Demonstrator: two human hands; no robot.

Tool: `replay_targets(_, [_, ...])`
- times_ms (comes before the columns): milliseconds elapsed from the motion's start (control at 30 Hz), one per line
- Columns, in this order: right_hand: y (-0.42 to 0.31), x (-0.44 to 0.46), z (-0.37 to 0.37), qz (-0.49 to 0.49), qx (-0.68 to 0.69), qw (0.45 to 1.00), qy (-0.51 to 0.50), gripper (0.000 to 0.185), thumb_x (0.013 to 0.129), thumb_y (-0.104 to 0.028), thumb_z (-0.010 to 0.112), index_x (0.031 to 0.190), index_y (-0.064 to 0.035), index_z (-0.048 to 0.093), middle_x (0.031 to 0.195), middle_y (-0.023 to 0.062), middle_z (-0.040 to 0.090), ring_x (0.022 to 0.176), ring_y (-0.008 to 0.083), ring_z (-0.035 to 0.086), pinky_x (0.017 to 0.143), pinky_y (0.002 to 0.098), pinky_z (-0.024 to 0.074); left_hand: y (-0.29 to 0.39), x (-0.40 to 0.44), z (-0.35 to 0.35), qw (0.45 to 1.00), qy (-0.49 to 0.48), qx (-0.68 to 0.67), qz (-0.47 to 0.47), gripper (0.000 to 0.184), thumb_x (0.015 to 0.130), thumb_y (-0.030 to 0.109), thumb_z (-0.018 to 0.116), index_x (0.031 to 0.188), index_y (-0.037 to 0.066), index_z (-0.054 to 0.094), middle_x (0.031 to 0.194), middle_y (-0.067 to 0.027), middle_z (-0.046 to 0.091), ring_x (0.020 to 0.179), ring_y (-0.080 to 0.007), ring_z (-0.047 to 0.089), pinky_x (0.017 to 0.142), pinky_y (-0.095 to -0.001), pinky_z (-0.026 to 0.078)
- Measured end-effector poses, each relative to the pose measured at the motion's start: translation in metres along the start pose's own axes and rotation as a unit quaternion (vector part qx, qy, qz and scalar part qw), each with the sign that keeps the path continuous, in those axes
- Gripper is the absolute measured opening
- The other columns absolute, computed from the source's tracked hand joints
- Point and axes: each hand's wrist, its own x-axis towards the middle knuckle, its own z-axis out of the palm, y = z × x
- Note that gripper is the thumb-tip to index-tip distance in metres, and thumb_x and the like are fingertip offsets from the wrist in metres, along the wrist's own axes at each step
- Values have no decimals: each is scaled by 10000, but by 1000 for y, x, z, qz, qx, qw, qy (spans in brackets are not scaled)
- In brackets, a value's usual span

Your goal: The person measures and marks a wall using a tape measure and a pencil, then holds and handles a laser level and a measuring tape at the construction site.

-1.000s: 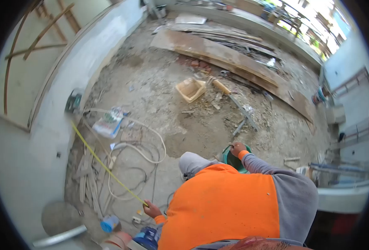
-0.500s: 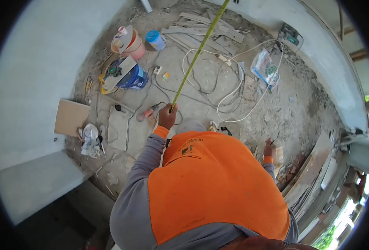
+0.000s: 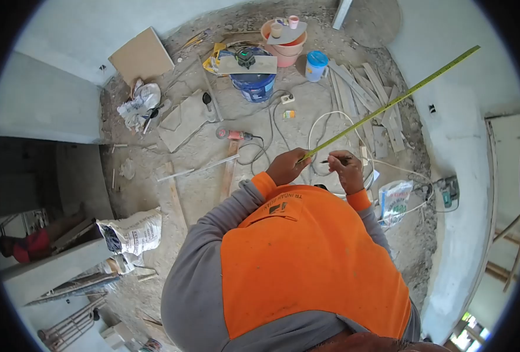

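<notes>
Yellow tape [image 3: 391,102] runs out from the left hand [image 3: 286,166]

The tape's near end sits at the fingertips of the left hand, on that hand's right side. From there the blade slants up and to the right in a straight line, passing above the pale strips [image 3: 383,111] on the floor, its far end showing against the wall [image 3: 465,76]. The left fingers are closed, pinching the blade between thumb and forefinger; whether a case lies inside the palm cannot be told.

The right hand [image 3: 346,171] is just beside the left, below the blade and apart from it. Its fingers are curled and pinched around a dark slim object [image 3: 324,162], whose tip points toward the left hand; exactly what it is cannot be made out.
</notes>
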Motion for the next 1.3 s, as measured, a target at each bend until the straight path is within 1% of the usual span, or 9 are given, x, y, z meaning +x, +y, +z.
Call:
replay_targets(100, [-24, 40, 31, -9, 2, 993, -114, 189, 828, -114, 695, 949, 10, 618, 769, 46, 635, 654, 84, 574, 609, 213, 480, 2, 18, -21, 1000, -7, 14, 11, 291, 948, 256, 503, 1112, 29, 580, 836, -123, 620, 709, -200, 610, 683, -318, 487])
replay_targets(300, [-42, 96, 63, 18, -139, 970, -197, 187, 818, -72, 683, 965, 23, 616, 857, 81, 663, 714, 90, 599, 631, 213, 477, -3, 30, -58, 999, 43, -12, -20, 333, 921, 325, 545, 1068, 28, 580, 828, -123, 621, 688, -224, 591, 638, -333, 457])
replay_targets(467, [-40, 138, 90, 5, -141, 941, -306, 273, 817, -118, 692, 1034, 33, 622, 822, 52, 657, 663, 78, 552, 611, 231, 460, -21, 29, -72, 992, 106, -18, -59, 323, 903, 322, 580, 1002, 14, 566, 776, -106, 614, 651, -200, 569, 613, -318, 447])
replay_targets(567, [-43, 171, 103, 23, -182, 907, -379, 315, 817, -156, 702, 1066, 17, 617, 837, 48, 643, 695, 86, 556, 640, 234, 470, -41, 20, -73, 973, 209, -39, -92, 281, 903, 290, 585, 960, 17, 556, 735, -105, 610, 640, -203, 579, 600, -316, 446])
replay_targets(700, [-4, 252, 101, -28, -255, 878, -404, 497, 786, -277, 734, 1176, -20, 564, 910, 90, 599, 778, 150, 573, 682, 277, 480, -80, -7, -70, 907, 373, 54, -187, 216, 907, 236, 577, 932, 23, 548, 686, -89, 608, 608, -195, 586, 585, -314, 454])
replay_targets(767, [11, 302, 101, -123, -372, 859, -331, 593, 747, -353, 749, 1211, -49, 540, 960, 128, 594, 816, 200, 588, 719, 339, 490, -89, -26, -64, 867, 432, 86, -234, 201, 895, 241, 585, 980, 60, 559, 674, -94, 619, 604, -272, 611, 559, -364, 463])
replay_targets(867, [47, 395, 104, -123, -394, 854, -317, 677, 722, -398, 747, 1256, -70, 491, 1055, 191, 568, 917, 290, 580, 812, 383, 474, -92, -46, -45, 788, 502, 99, -343, 171, 898, 209, 577, 1000, 72, 571, 672, -80, 623, 595, -244, 613, 573, -349, 474])
replay_targets(1000, [74, 494, 127, -178, -471, 824, -261, 766, 709, -445, 741, 1289, -44, 441, 1120, 231, 539, 1068, 367, 515, 925, 421, 418, -83, -54, -2, 713, 536, 88, -443, 176, 914, 187, 545, 1020, 48, 552, 680, -88, 613, 610, -213, 609, 590, -338, 477])
replay_targets(1300, [144, 637, 230, -138, -577, 776, -214, 1066, 625, -583, 743, 1412, -64, 248, 1199, 216, 502, 1117, 369, 497, 905, 449, 429, -77, -16, 93, 576, 620, 8, -533, 260, 942, 193, 487, 1125, 11, 458, 713, -96, 608, 661, -207, 588, 664, -341, 465])
